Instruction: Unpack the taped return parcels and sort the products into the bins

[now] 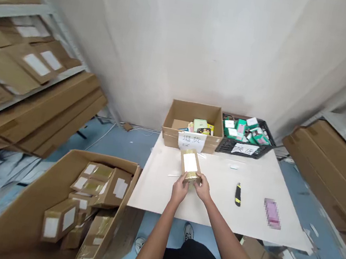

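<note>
Over the white tabletop [213, 206], just short of the open carton [169, 137], the left hand [179, 189] and right hand [203, 188] grip the near end of a taped parcel [190, 162], seemingly positioning it, and the next move likely calls for a steady hold.

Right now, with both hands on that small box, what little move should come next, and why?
Perhaps the right hand could let go and reach for the box cutter: the small box looks taped shut, the left hand also holds it, and the cutter lies unheld on the table.
</note>
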A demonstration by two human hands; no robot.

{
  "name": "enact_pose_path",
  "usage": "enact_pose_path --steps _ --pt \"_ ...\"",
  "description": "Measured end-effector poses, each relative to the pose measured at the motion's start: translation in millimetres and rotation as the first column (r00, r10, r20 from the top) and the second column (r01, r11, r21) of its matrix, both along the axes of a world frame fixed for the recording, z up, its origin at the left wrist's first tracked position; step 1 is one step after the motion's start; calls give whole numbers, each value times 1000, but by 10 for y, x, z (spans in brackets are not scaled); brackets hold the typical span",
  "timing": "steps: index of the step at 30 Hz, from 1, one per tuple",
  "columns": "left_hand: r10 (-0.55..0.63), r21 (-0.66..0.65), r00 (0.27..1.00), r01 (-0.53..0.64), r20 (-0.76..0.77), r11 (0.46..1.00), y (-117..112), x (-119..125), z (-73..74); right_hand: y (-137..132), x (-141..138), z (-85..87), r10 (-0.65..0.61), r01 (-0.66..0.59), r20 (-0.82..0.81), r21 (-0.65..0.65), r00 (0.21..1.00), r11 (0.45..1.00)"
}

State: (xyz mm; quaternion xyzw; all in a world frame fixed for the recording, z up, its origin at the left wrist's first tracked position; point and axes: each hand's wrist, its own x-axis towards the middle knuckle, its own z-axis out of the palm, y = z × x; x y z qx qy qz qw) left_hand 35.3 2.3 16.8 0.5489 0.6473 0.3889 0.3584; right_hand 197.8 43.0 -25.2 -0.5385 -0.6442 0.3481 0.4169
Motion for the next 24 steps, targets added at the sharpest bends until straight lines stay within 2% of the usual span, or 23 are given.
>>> enact_pose_path --steps 3,5,8,10,13,15,17,20,23,24 --pt "-139 -162 988 148 62 976 133 538 -263 -92 577 -384 -101 107 41 -155 994 982" --pt "-224 -270 971 237 77 933 114 731 -433 -201 819 -595 -97 114 77 -252 992 961" --pt "-311 -306 949 311 50 900 29 798 -610 -311 1006 -773 -47 64 60 -320 997 945" --pt "-347 -293 938 330 -6 897 29 742 -634 -297 1034 -788 -28 42 44 -343 999 939" --pt "-379 -312 912 318 -159 895 230 606 -519 -158 976 -675 -9 36 71 -397 997 917" --pt "-408 -323 875 319 -260 891 499 527 -379 -36 922 -528 -2 51 119 -414 993 909" --pt "-477 -341 817 370 -323 864 826 484 -241 71 902 -347 -11 81 176 -397 984 914" --pt "-625 -444 692 461 -362 768 1278 506 -135 172 991 -62 -61 141 250 -319 966 937" --pt "-735 -586 577 475 -356 656 1533 578 -179 209 1229 171 -148 225 314 -225 938 948" --pt "-752 -609 554 472 -359 638 1569 593 -214 211 1334 226 -187 263 336 -197 923 944"
